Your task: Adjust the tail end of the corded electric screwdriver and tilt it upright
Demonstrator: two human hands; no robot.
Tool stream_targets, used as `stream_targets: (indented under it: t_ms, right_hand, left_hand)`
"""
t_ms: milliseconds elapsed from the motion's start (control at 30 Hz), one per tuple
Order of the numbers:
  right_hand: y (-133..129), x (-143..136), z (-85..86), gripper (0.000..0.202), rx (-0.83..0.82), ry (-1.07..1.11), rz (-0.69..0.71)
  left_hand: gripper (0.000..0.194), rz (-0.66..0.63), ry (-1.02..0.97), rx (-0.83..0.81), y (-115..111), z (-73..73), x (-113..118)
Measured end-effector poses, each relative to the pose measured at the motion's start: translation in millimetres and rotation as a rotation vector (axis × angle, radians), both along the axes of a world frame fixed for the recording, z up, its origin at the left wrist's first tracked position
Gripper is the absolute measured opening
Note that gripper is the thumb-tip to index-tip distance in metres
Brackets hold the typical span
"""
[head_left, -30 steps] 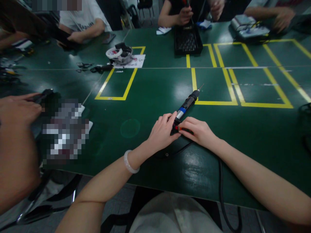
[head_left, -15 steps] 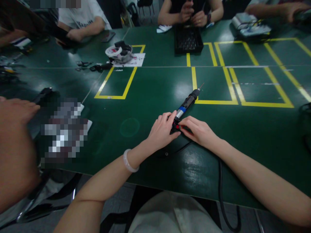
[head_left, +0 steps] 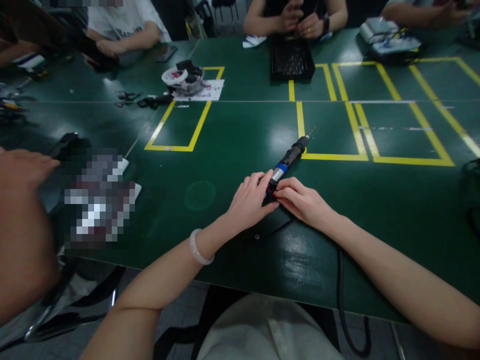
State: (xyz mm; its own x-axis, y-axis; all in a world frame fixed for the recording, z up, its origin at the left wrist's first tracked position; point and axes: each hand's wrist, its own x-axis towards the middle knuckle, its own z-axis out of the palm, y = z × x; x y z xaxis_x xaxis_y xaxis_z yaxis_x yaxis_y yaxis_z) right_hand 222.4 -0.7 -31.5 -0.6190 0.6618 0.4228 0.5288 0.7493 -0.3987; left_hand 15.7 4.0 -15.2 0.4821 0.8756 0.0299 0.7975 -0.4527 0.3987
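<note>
An electric screwdriver, black with a silver and blue band, lies slanting on the green table, its thin bit pointing away to the upper right. My left hand is wrapped over its rear end and holds it. Close against it, my right hand pinches at a small red and black part at the same rear end. The fingertips mostly cover that part, so its exact shape is hidden. A black cable runs on the table from beneath my right hand.
Yellow tape marks rectangles on the green table. Farther off are a black tray, a tape-like roll in a clear container and a grey device. Co-workers sit opposite; another person's arm reaches in at left. A thick cable hangs over the front edge.
My right fingers have shifted slightly and closed further over the red part, which now shows less. The screwdriver and my left hand have stayed in place.
</note>
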Motion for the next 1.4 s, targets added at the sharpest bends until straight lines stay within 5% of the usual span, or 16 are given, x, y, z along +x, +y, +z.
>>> stream_targets:
  t_ms: [233,600,767,1033,1400]
  right_hand:
    - [3,1,1.6,0.023,0.177,-0.152,0.076]
    - [1,8,-1.9,0.026,0.124,-0.098,0.086]
    - [3,8,-2.6,0.031,-0.105,0.093,0.038]
    - [20,20,-1.8,0.017,-0.732,0.595,-0.173]
    - [21,19,0.2,0.022,-0.816,0.676,-0.22]
  left_hand:
    - [0.08,-0.001,0.029,0.003,-1,0.9,1]
    - [0.084,0.028,0.146,0.098,-5,4.1,7]
    - [0.065,0.045,0.186,0.134,-7,6.8,11]
    - [0.069,0.03,0.181,0.116,-1,4.9,3]
    - [0.071,0.079,0.183,0.099,21,3.3,-47]
